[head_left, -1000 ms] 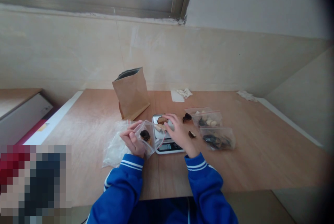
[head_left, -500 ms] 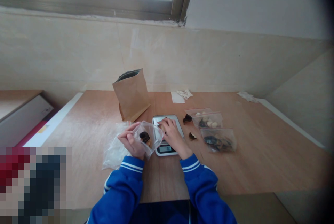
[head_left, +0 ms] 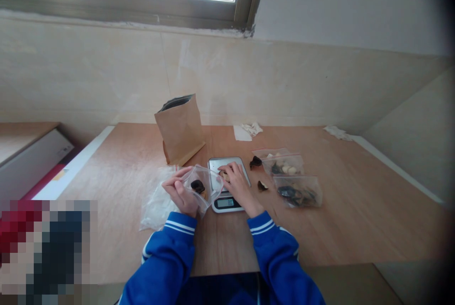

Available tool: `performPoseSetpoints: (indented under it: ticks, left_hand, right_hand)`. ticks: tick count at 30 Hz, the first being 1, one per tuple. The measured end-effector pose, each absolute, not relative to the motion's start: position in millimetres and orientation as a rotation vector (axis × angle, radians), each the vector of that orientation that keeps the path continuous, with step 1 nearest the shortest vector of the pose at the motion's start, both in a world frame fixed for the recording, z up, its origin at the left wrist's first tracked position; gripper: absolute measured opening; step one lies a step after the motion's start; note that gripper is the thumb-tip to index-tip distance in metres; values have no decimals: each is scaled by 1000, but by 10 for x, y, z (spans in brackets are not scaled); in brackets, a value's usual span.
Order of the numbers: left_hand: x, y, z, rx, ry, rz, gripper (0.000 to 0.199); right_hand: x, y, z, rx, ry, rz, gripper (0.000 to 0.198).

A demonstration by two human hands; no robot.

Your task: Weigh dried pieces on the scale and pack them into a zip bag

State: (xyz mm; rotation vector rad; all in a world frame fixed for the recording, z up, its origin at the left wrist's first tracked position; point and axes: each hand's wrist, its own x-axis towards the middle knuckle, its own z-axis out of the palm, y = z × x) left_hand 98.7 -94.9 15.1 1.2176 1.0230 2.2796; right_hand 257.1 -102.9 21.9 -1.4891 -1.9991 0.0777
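My left hand (head_left: 180, 192) holds a clear zip bag (head_left: 210, 203) tilted, its mouth toward the scale. Inside the bag lie a dark curled piece (head_left: 197, 186) and some orange-brown bits. Over the metal plate of a digital kitchen scale (head_left: 215, 164), my right hand (head_left: 237, 182) has its fingers closed around a light brown dried piece (head_left: 223, 175), partly hidden by the fingers. The scale's display (head_left: 228, 203) is lit, but its digits are too small to read surely. Two dark dried pieces (head_left: 255, 162) (head_left: 262, 186) lie on the table right of the scale.
Filled zip bags (head_left: 284, 166) (head_left: 298, 193) lie to the right. Flat clear bags (head_left: 156, 205) rest beneath and left of my left hand. An open brown paper pouch (head_left: 180, 129) stands behind. Crumpled tissue (head_left: 252, 128) and white paper (head_left: 241, 133) lie at the back.
My right hand has shifted very slightly right over the scale with its fingers lower around the light brown piece. The bag in my left hand stays nearly still.
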Motion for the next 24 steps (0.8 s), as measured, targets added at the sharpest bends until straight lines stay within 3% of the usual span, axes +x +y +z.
performPoseSetpoints:
  ticks: [8, 17, 24]
  left_hand:
    - [1001, -962, 173, 1214, 1036, 2268, 10]
    - [1002, -967, 173, 1221, 1055, 2253, 12]
    - [981, -960, 137, 1245, 1099, 2272, 15]
  right_hand:
    - [2556, -970, 304, -1451, -1858, 163, 14]
    - [2188, -1121, 1182, -1184, -1525, 315, 13]
    - [1939, -1236, 1126, -1048, -1714, 578, 16]
